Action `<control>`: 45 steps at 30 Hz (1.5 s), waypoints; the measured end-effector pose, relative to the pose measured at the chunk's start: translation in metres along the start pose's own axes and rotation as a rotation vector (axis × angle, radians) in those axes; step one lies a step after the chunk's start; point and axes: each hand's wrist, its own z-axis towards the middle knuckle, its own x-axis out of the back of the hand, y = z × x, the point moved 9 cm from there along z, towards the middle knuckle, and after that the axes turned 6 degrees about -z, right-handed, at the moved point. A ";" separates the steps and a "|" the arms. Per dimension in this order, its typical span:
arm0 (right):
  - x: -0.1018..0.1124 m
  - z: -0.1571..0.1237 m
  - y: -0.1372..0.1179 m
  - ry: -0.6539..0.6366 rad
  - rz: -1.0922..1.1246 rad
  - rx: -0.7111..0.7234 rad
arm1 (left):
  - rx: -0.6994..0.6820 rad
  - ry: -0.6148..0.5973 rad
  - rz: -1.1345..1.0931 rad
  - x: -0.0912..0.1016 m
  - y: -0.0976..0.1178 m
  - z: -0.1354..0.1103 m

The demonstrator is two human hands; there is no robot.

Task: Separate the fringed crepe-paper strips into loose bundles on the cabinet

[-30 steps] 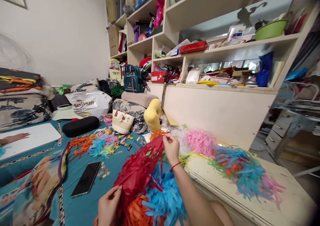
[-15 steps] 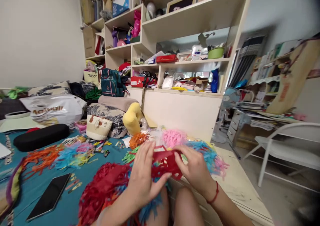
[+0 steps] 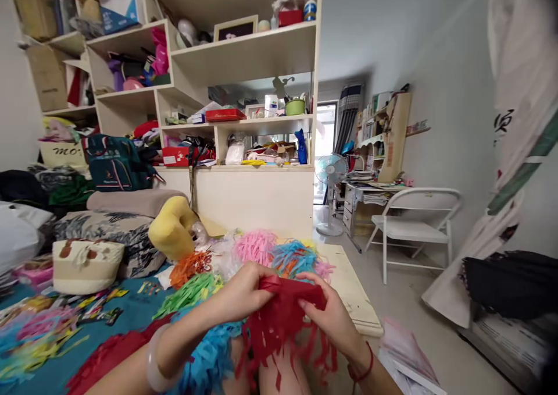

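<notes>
Both hands hold a piece of red fringed paper (image 3: pixel 285 313) above my knees, its cut strips hanging down. My left hand (image 3: pixel 249 296) grips its upper left edge, fingers curled round it. On the right side, my right hand (image 3: pixel 325 310) pinches it between thumb and fingers. Under my left forearm lie a heap of blue paper strips (image 3: pixel 209 351) and more red paper (image 3: pixel 117 351). Beyond the hands are bundles of green strips (image 3: pixel 189 294), orange strips (image 3: pixel 190 268), pink strips (image 3: pixel 255 246) and another blue bundle (image 3: pixel 294 258).
A woven bag (image 3: pixel 87 267) and a yellow cushion (image 3: pixel 172 226) lie on the bed at left. Behind stands a shelf unit (image 3: pixel 257 200) full of odds and ends. To the right are a white folding chair (image 3: pixel 412 229), a fan (image 3: pixel 330 171) and a desk (image 3: pixel 361 203).
My view has swung to the right. The red paper, stretched flat between my hands before, now hangs with its strips down. My left hand has gone from flat fingers to a grip.
</notes>
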 end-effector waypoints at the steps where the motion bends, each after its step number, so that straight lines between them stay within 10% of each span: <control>1: 0.003 -0.002 0.002 0.025 0.002 -0.015 | 0.013 -0.001 -0.013 0.002 -0.001 -0.002; 9: 0.014 -0.036 -0.035 0.055 -0.166 0.200 | -0.027 0.035 -0.265 0.025 0.002 -0.046; 17: -0.002 -0.039 -0.078 -0.441 -0.131 0.127 | -0.080 -0.120 -0.260 0.017 0.023 -0.069; 23: -0.060 -0.028 -0.036 -0.604 -0.023 -0.263 | -0.073 -0.107 -0.262 0.017 0.025 -0.074; 27: -0.057 -0.025 -0.025 -0.563 -0.115 -0.275 | -0.059 -0.140 -0.231 0.022 0.016 -0.079; 33: -0.056 -0.031 -0.037 -0.695 -0.223 -0.210 | -0.005 -0.644 -0.160 0.031 0.011 -0.100; 36: -0.064 -0.034 -0.045 -0.748 -0.259 -0.190 | -0.035 -0.424 -0.258 0.048 0.017 -0.081; 45: -0.051 -0.036 -0.059 -0.766 -0.345 -0.160 | 0.181 -0.494 -0.294 -0.038 -0.004 -0.055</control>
